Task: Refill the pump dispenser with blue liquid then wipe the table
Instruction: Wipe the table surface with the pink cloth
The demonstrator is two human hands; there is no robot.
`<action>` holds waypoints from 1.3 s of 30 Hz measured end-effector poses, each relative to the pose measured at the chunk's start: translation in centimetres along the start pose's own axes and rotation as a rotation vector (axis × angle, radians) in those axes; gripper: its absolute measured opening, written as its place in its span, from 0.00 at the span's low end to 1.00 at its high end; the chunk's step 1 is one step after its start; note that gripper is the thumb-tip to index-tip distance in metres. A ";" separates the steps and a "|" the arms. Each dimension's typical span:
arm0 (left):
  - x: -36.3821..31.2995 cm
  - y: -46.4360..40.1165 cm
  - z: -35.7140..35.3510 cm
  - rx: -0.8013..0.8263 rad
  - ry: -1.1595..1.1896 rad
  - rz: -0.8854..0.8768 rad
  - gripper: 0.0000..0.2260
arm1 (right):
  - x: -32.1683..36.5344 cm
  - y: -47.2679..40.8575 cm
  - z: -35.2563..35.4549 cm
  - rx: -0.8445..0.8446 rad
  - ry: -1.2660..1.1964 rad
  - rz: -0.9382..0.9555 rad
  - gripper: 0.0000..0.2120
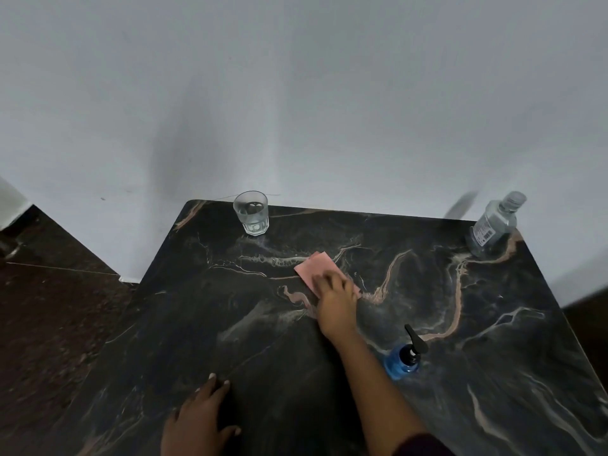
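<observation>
Right hand (335,302) flat on the pink cloth (316,266), mid-worktop — fingers straight, pressing down, so no grip on it, just palm and finger pressure. The cloth's far corner sticks out past the fingertips; the rest is under the hand.

Left hand (200,419) lies spread on the dark marble worktop (493,324) at the near edge, fingers straight, holding nothing.

Pump dispenser (406,357) stands upright just right of the right forearm, near side of the worktop — blue liquid in the body, black pump head on. It is apart from the cloth.

Glass tumbler (251,212) at the far edge by the wall, clear liquid inside. Clear plastic bottle (493,225) on the far right corner, cap on, label facing the camera; contents hard to tell.
</observation>
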State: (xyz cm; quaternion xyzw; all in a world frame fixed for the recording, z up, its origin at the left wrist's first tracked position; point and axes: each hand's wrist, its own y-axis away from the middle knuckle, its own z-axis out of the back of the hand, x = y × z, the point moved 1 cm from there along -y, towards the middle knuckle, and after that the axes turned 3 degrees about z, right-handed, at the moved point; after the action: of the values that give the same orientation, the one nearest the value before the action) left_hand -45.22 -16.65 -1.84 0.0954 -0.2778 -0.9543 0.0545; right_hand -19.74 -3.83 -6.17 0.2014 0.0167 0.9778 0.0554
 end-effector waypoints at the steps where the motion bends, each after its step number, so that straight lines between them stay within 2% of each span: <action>1: 0.0 0.0 0.2 0.015 -0.015 0.000 0.39 | 0.0 -0.6 0.1 0.015 -0.011 -0.031 0.27; 5: -0.4 -0.3 0.5 0.027 -0.095 0.020 0.39 | 1.5 0.4 -0.2 0.049 0.005 -0.019 0.24; 8: -0.9 -0.4 0.5 0.020 -0.138 0.022 0.39 | 3.1 3.3 -1.1 0.036 0.030 0.066 0.27; 12: -1.7 -0.7 0.4 -0.003 -0.226 0.009 0.38 | 5.4 8.6 -2.3 0.173 0.017 0.188 0.27; 16: -1.8 -1.1 0.3 0.017 -0.193 0.009 0.38 | 6.5 14.9 -2.8 0.208 0.103 0.370 0.22; 18: -1.8 -1.4 0.2 0.039 -0.169 0.011 0.39 | 6.6 17.3 -2.9 0.300 0.138 0.351 0.26; 20: -1.8 -1.4 0.2 0.061 -0.142 0.037 0.40 | 5.9 18.3 -3.5 0.271 0.165 0.380 0.20; 21: -2.0 -1.4 0.3 0.064 -0.135 0.047 0.41 | 5.6 18.3 -3.5 0.228 0.175 0.396 0.15; 22: -2.0 -1.4 0.3 0.062 -0.135 0.050 0.41 | 5.3 18.0 -3.4 0.215 0.161 0.398 0.15; 25: -2.2 -1.4 0.3 0.076 -0.136 0.060 0.44 | 5.2 15.3 -2.9 0.168 0.109 0.367 0.21; 28: -2.1 -1.6 0.6 0.116 -0.127 0.054 0.42 | 5.0 10.6 -1.8 0.099 0.104 0.314 0.23; 30: -2.2 -1.6 0.8 0.136 -0.109 0.053 0.42 | 4.5 7.1 -1.7 0.147 0.087 0.299 0.22; 35: -1.8 -1.8 0.7 0.179 -0.022 0.071 0.44 | 4.0 0.5 -1.2 0.091 0.157 0.251 0.22; 39: -1.7 -1.9 0.8 0.195 -0.002 0.066 0.43 | 4.4 -0.9 -0.6 0.130 0.164 0.240 0.27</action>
State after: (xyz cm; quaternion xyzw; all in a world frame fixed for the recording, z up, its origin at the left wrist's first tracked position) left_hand -43.81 -14.38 -1.94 0.0902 -0.3723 -0.9206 0.0760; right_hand -23.87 -2.48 -5.01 0.1244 0.0601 0.9875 -0.0764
